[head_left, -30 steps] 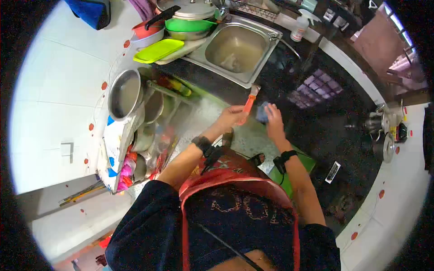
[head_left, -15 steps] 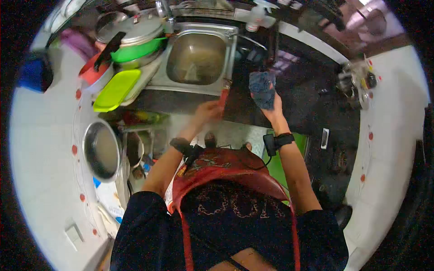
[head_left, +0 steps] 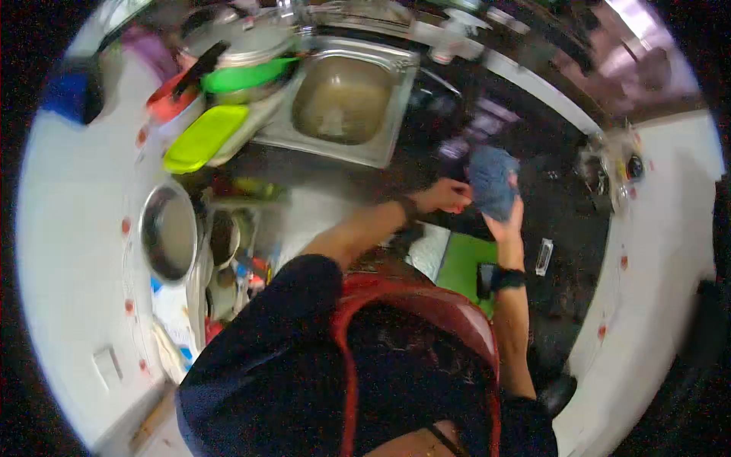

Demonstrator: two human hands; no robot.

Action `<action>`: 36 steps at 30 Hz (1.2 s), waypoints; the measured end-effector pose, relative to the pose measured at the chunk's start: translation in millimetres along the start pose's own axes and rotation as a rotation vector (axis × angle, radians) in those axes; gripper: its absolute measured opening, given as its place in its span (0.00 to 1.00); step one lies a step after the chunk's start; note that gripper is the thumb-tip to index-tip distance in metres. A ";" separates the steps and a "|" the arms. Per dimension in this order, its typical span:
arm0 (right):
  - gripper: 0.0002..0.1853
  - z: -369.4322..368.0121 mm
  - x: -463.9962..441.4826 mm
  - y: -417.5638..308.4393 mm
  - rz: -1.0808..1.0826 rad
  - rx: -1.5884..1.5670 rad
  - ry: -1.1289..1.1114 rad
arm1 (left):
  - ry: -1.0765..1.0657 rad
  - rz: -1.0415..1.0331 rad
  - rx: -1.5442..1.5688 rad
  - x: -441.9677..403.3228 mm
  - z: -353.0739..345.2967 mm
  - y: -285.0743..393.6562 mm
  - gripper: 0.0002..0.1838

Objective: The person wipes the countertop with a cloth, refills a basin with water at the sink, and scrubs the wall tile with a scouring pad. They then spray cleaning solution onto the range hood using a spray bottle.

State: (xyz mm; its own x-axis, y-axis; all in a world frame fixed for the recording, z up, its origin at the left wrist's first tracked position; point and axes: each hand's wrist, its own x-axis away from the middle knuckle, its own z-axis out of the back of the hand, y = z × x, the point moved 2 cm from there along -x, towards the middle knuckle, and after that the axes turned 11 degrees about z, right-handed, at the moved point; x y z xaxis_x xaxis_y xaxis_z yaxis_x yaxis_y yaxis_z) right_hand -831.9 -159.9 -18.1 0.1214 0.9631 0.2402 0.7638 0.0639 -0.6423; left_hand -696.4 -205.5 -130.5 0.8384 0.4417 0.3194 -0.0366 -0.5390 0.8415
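Observation:
A blue-grey cloth [head_left: 493, 183] is held over the black countertop by my right hand [head_left: 504, 222], whose fingers and thumb grip its lower and right side. My left hand [head_left: 449, 196] is closed just left of the cloth, with its fingertips close to the cloth's edge. Motion blurs those fingers, and I cannot make out the thing in them. The black countertop [head_left: 426, 171] lies beneath both hands, with blurred light reflections beyond them.
A steel sink [head_left: 396, 114] is left of my hands. Farther left are a lime-green lid [head_left: 205, 137], a green basin [head_left: 247, 76] and a metal bowl [head_left: 169, 232]. A spray bottle [head_left: 449, 38] stands at the back. A green panel [head_left: 464, 266] shows below the counter.
My left hand has moved right, from in front of the sink to beside the cloth. The red, stick-like thing it held is no longer clearly visible. My right hand and the cloth have shifted right and nearer.

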 end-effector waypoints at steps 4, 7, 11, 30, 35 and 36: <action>0.22 -21.2 -18.5 0.0 -0.133 0.121 0.135 | 0.333 -0.063 -0.718 -37.8 28.8 -27.0 0.16; 0.20 -51.0 -35.7 15.9 -0.232 0.255 -0.067 | 0.533 -0.054 -0.210 42.7 25.1 16.0 0.25; 0.19 -72.6 -89.9 108.4 -0.251 0.581 -0.451 | 0.620 -0.092 0.633 178.3 31.8 55.5 0.40; 0.21 -506.0 73.7 543.7 0.314 1.206 -1.529 | 1.687 -0.113 0.405 738.1 167.0 -58.6 0.31; 0.21 -485.5 85.6 608.4 0.877 1.402 -1.853 | 1.855 0.509 -0.316 738.2 226.0 -96.0 0.41; 0.24 -482.0 94.3 618.8 0.832 1.452 -1.930 | 1.824 0.582 -0.457 731.3 228.2 -90.2 0.40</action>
State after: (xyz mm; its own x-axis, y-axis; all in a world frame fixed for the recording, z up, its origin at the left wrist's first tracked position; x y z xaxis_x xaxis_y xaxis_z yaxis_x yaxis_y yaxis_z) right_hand -42.2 -155.5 -42.1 -0.9728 -0.0725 -0.2199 0.1322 -0.9536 -0.2706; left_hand 44.1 2.4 -72.3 -0.7772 0.5571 0.2927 -0.4177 -0.8046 0.4221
